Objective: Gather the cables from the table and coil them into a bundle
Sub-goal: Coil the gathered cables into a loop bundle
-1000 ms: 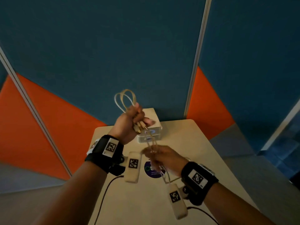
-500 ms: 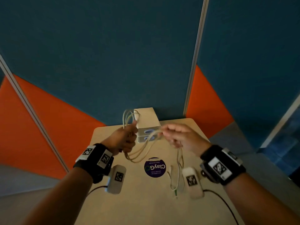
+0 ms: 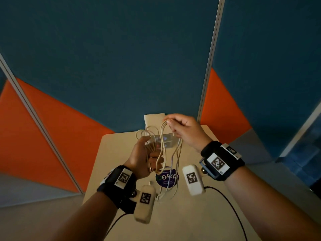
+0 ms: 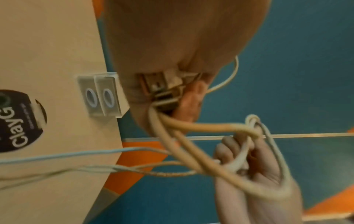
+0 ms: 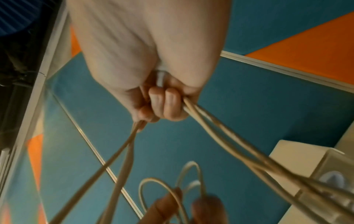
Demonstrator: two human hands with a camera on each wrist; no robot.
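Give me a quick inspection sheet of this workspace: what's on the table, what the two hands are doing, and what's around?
Surface: pale table, partly lit.
Job's things: cream cables, partly coiled and lifted, loose ends trailing down to the table.
Clutter: round dark ClayG sticker; small clear box with two round marks at the far edge.
Grippers: left hand grips the gathered loops; right hand pinches a raised loop of the cables.
Cables: besides the job's own, thin black leads run from the wrist cameras across the table.
Surroundings: teal and orange wall panels with pale dividing strips.
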